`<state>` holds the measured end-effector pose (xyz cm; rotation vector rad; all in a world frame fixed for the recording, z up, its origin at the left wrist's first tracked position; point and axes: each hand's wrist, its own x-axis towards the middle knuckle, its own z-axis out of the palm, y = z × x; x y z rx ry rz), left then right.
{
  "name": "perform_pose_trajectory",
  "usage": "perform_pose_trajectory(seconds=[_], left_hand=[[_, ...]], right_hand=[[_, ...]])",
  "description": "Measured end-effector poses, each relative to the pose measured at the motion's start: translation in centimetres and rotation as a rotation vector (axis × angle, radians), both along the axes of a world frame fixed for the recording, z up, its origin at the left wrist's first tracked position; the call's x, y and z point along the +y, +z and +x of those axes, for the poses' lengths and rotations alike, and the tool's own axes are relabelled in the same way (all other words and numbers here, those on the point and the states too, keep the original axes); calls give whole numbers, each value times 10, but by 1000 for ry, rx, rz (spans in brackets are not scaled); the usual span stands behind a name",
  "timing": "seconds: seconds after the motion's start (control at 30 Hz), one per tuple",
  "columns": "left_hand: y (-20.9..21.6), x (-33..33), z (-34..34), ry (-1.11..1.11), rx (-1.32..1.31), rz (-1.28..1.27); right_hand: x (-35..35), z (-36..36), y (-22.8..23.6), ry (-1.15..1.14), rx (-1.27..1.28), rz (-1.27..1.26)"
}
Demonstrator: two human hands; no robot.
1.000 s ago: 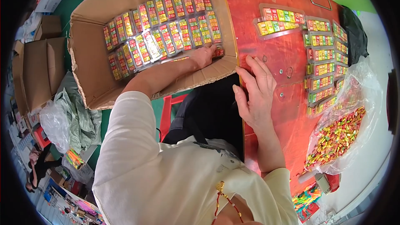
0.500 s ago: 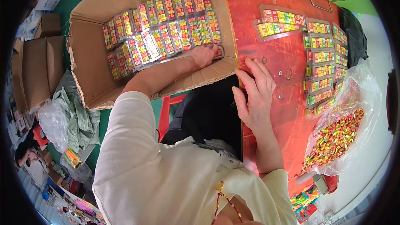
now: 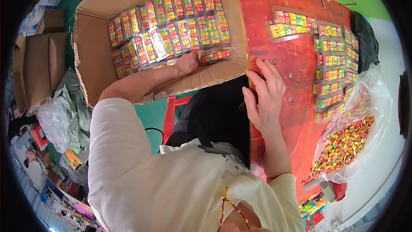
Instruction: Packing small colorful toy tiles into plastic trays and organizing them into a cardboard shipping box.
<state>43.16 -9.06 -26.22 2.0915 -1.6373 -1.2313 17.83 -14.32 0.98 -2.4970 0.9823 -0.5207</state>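
My left hand is inside a cardboard box, low over its near side. Its fingers are curled and partly hidden, so what they hold, if anything, does not show. Just right of it lies a clear plastic pack of small red, yellow and green pieces, along the box's near wall. Rows of similar packs stand side by side behind it. My right hand rests on the edge of the red table beside the box, fingers apart and holding nothing.
More filled packs are stacked on the table's right side, with two overlapping packs farther left. An open clear bag of loose coloured pieces lies nearer. A metal handle stands at the far edge. Cartons and plastic sacks sit at left.
My left hand has moved left inside the box, away from the near-side pack, which now shows fully. My right hand stays at the table edge.
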Motion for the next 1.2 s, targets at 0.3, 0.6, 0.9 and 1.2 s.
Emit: perform_pose_trajectory(seconds=[0.3,0.6,0.9,1.2], left_hand=[[-22,-7,-10,380,459,92],[6,16,22,24,225,14],[207,-27,-20,513,954,-120],[240,9,-46,414,1295,85]], right_hand=[[0,-2,3,-6,-3,-70],[-39,0,23,-114,-86,-261],[-159,19,8,-150,183,-404],[-54,11,-3,3,20,-359]])
